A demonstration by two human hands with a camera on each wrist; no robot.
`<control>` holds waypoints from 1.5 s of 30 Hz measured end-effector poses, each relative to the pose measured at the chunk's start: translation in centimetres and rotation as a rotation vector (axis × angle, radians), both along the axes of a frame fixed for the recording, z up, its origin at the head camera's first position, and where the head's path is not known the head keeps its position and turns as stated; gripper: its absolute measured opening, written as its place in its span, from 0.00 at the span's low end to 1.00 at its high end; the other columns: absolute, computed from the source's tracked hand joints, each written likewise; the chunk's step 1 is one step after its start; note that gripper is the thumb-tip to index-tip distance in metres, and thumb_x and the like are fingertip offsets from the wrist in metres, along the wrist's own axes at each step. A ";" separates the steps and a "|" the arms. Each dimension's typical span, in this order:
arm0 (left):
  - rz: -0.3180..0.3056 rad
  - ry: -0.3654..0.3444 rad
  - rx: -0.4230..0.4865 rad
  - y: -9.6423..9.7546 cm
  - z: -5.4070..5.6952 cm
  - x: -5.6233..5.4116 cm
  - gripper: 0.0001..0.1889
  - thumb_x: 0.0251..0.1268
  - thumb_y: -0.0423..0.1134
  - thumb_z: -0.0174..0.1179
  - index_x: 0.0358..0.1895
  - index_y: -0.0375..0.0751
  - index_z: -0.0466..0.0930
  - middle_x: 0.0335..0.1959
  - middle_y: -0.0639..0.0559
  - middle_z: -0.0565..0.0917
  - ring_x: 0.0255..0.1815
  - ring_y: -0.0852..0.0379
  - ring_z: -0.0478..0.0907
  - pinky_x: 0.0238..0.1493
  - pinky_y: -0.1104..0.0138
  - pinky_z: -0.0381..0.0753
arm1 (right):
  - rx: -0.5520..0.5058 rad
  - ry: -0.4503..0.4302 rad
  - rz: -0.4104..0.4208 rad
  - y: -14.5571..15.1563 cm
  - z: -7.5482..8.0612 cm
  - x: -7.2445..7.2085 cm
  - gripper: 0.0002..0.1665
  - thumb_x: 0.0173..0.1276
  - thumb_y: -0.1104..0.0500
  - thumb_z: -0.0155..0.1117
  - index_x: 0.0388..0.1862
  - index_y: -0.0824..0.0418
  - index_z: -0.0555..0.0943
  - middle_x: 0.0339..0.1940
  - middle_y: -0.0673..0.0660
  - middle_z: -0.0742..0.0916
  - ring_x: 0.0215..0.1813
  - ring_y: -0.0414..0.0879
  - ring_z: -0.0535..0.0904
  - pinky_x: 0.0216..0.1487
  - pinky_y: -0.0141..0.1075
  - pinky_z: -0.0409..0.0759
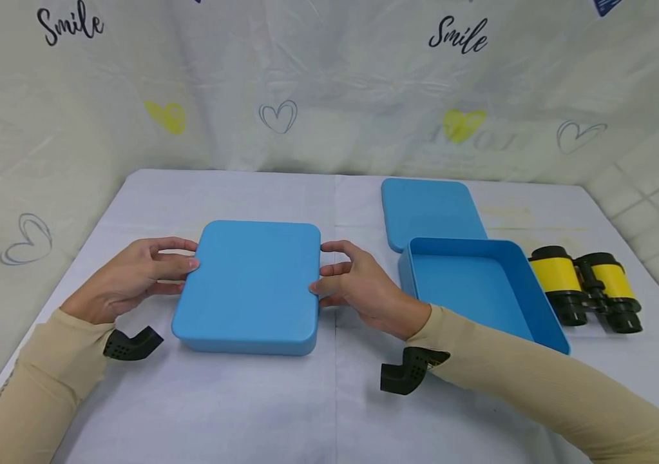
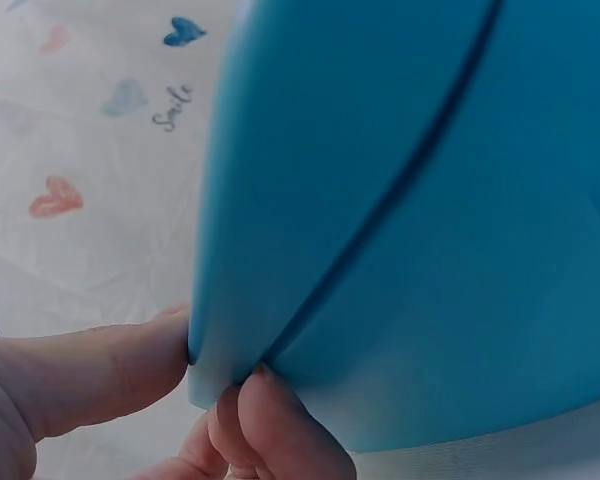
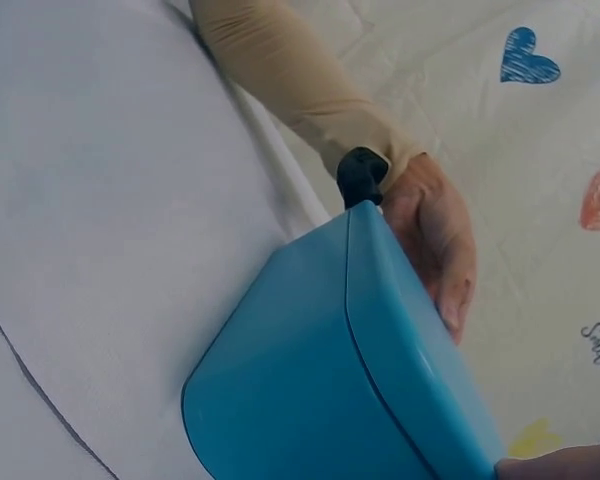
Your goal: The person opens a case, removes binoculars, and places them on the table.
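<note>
A closed, square blue plastic box [image 1: 254, 283] sits on the white table, its lid on. In the left wrist view a dark seam runs between the lid [image 2: 320, 150] and the body [image 2: 480, 280]. My left hand [image 1: 138, 274] pinches the lid's left edge, thumb on top and fingertips at the seam. Opposite it, my right hand [image 1: 364, 287] grips the right edge, its thumb over the lid's rim and fingers along the side. Only the right thumb [image 3: 565, 466] shows in the right wrist view, at the lid's edge.
To the right stands an open, empty blue box [image 1: 482, 287], under my right forearm. Behind it lies a flat blue lid [image 1: 433, 209]. Black and yellow binoculars [image 1: 587, 287] rest at the far right. A printed white cloth [image 1: 329, 84] hangs behind the table.
</note>
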State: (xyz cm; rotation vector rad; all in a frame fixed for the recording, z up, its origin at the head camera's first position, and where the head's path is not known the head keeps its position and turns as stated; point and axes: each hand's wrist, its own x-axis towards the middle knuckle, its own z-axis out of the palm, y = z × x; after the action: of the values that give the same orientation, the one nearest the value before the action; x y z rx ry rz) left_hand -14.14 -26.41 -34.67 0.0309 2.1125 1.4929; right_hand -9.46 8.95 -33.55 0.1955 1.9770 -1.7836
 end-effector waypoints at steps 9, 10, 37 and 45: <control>-0.015 0.012 0.024 -0.3 0.3 -0.2 0.25 0.74 0.45 0.64 0.68 0.42 0.68 0.43 0.62 0.86 0.47 0.61 0.87 0.53 0.68 0.88 | -0.014 0.007 -0.003 0.1 0.1 -0.2 0.45 0.65 0.70 0.69 0.78 0.53 0.63 0.51 0.60 0.79 0.43 0.50 0.85 0.53 0.49 0.90; -0.014 0.009 0.026 -0.3 0.3 -0.2 0.25 0.74 0.45 0.64 0.67 0.43 0.68 0.43 0.62 0.86 0.46 0.61 0.86 0.53 0.68 0.88 | -0.016 0.009 -0.002 0.1 0.1 -0.2 0.45 0.65 0.70 0.69 0.78 0.53 0.63 0.51 0.60 0.79 0.43 0.50 0.84 0.53 0.49 0.90; -0.018 0.033 0.056 -0.3 0.0 -0.2 0.22 0.75 0.42 0.63 0.65 0.43 0.69 0.42 0.60 0.87 0.46 0.60 0.87 0.53 0.67 0.88 | 0.040 0.021 0.026 0.1 0.2 -0.3 0.46 0.65 0.68 0.70 0.80 0.53 0.62 0.53 0.61 0.80 0.44 0.50 0.85 0.53 0.47 0.90; -0.036 0.016 0.063 -0.7 -0.1 0.0 0.21 0.75 0.41 0.63 0.65 0.44 0.68 0.40 0.59 0.87 0.46 0.58 0.87 0.54 0.66 0.88 | 0.023 0.012 0.045 0.1 0.0 -0.5 0.46 0.65 0.69 0.70 0.79 0.55 0.61 0.49 0.58 0.79 0.42 0.48 0.84 0.54 0.46 0.89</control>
State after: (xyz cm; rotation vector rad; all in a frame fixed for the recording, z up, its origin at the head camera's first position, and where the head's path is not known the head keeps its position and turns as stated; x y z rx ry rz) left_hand -14.19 -27.14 -34.78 0.1037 2.0662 1.5427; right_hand -9.93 9.07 -33.53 0.1464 1.9951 -1.7390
